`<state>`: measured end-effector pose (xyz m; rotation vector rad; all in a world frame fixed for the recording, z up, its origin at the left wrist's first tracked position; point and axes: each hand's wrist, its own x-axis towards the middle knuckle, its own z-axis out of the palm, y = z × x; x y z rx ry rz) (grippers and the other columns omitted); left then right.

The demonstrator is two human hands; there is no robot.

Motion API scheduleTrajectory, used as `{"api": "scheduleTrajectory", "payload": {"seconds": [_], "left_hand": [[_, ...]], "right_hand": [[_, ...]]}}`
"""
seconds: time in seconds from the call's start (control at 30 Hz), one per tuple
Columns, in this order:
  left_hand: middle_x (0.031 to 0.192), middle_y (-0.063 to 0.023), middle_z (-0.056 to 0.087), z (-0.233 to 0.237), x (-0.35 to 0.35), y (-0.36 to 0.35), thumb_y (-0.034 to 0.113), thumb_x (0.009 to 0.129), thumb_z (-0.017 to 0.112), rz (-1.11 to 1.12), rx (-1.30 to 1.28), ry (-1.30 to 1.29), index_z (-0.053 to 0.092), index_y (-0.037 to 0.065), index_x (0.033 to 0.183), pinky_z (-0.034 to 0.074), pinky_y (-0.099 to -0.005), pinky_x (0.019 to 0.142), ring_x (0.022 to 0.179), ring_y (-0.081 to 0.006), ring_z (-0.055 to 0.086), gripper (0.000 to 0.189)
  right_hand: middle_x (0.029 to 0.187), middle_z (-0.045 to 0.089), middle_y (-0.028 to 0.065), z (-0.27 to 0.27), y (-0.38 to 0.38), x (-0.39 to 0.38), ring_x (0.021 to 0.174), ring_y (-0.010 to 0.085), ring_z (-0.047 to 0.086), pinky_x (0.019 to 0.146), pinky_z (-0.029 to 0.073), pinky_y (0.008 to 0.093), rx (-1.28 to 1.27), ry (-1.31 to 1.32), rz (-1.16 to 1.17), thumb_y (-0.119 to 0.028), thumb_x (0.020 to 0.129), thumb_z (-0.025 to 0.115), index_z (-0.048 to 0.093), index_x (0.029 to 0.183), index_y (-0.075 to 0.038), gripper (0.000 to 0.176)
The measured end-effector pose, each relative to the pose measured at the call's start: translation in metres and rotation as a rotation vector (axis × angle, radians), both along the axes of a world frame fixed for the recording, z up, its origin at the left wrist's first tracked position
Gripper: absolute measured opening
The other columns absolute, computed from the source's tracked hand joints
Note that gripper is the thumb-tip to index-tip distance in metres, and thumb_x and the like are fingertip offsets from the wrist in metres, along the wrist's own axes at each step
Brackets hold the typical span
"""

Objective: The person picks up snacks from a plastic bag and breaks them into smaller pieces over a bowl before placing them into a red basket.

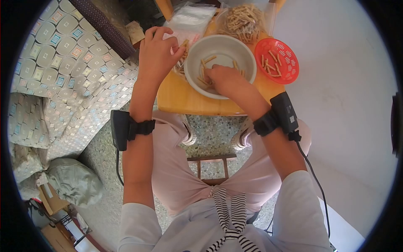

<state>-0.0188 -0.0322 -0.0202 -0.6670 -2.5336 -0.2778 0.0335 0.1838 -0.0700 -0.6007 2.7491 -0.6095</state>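
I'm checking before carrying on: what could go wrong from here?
The red basket juts past the right edge of the wooden top, so a nudge might tip it and spill its sticks. The right hand reaches into the grey bowl, and its forearm could knock the rim. The left hand is above the stick pieces left of the bowl and might scatter some.

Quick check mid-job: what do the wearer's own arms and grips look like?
The left grip and right grip are bare hands. Pale, loose sleeves end near the elbows. Each forearm wears a black strap and a boxy black module with a thin black cable. The right module shows white markings, too small to read.
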Motion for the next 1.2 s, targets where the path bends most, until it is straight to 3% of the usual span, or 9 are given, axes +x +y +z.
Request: {"api": "scheduleTrajectory", "payload": {"seconds": [0.13,0.2,0.37,0.5,0.57,0.8,1.0,1.2], "left_hand": [[0.116,-0.0018,0.064,0.0,0.0,-0.002,0.029,0.074,0.08,0.01,-0.003,-0.005,0.064,0.011,0.065,0.046,-0.0449,0.093,0.12,-0.0281,0.052,0.025],[0.119,-0.0068,0.063,0.004,0.001,-0.002,0.028,0.082,0.077,-0.003,0.015,-0.063,0.068,0.007,0.073,0.045,-0.0429,0.098,0.119,-0.033,0.052,0.024],[0.12,-0.0067,0.063,0.005,0.001,0.012,0.026,0.085,0.075,-0.105,0.166,0.012,0.075,0.009,0.087,0.045,-0.043,0.1,0.121,-0.0325,0.051,0.017],[0.122,-0.005,0.063,0.01,0.008,0.031,0.023,0.083,0.076,-0.21,0.202,0.063,0.076,0.012,0.099,0.044,-0.0427,0.101,0.122,-0.0314,0.05,0.019],[0.123,-0.0036,0.063,0.014,0.012,0.039,0.021,0.082,0.077,-0.234,0.205,0.078,0.076,0.012,0.101,0.045,-0.0421,0.1,0.122,-0.0309,0.049,0.021],[0.122,0.0016,0.064,0.018,0.009,0.039,0.015,0.079,0.078,-0.251,0.26,0.125,0.076,0.013,0.1,0.045,-0.0396,0.1,0.121,-0.0279,0.05,0.021],[0.122,0.0014,0.064,0.019,0.014,0.044,0.013,0.078,0.077,-0.273,0.274,0.073,0.077,0.013,0.097,0.042,-0.0408,0.102,0.121,-0.0285,0.048,0.019],[0.126,-0.0004,0.062,0.013,0.017,0.051,0.011,0.078,0.076,-0.378,0.295,-0.008,0.077,0.012,0.097,0.041,-0.042,0.105,0.124,-0.0295,0.047,0.019]], "right_hand": [[0.098,0.062,0.017,-0.009,0.002,-0.003,0.093,0.0388,0.064,0.082,0.051,0.0457,-0.05,0.117,0.011,-0.004,0.077,0.069,0.065,0.097,-0.009,0.02],[0.097,0.06,0.0162,-0.01,0.004,-0.009,0.092,0.0386,0.064,0.082,0.051,0.0455,-0.043,0.172,-0.004,-0.003,0.078,0.069,0.066,0.097,-0.009,0.02],[0.095,0.058,0.0123,0.019,0.019,-0.022,0.088,0.032,0.063,0.078,0.05,0.0413,-0.464,0.55,-0.092,-0.003,0.084,0.066,0.07,0.101,-0.009,0.018],[0.097,0.058,0.015,0.056,0.024,-0.025,0.085,0.0324,0.063,0.076,0.05,0.0423,-0.597,0.454,-0.159,-0.008,0.09,0.064,0.071,0.102,-0.006,0.014],[0.094,0.058,0.0133,0.061,0.023,-0.023,0.082,0.03,0.062,0.073,0.05,0.0384,-0.695,0.57,-0.054,-0.011,0.091,0.067,0.073,0.101,-0.006,0.013],[0.091,0.063,0.0102,0.079,0.018,-0.013,0.081,0.0262,0.064,0.071,0.051,0.0345,-0.723,0.58,-0.024,-0.013,0.09,0.069,0.073,0.103,-0.008,0.015],[0.097,0.068,0.0075,0.081,0.024,-0.012,0.083,0.0245,0.069,0.073,0.053,0.034,-0.69,0.573,-0.118,-0.017,0.087,0.072,0.073,0.101,-0.01,0.015],[0.094,0.069,0.0046,0.076,0.015,-0.005,0.084,0.0232,0.069,0.071,0.053,0.0347,-0.697,0.6,-0.039,-0.019,0.085,0.073,0.073,0.099,-0.012,0.015]]}}
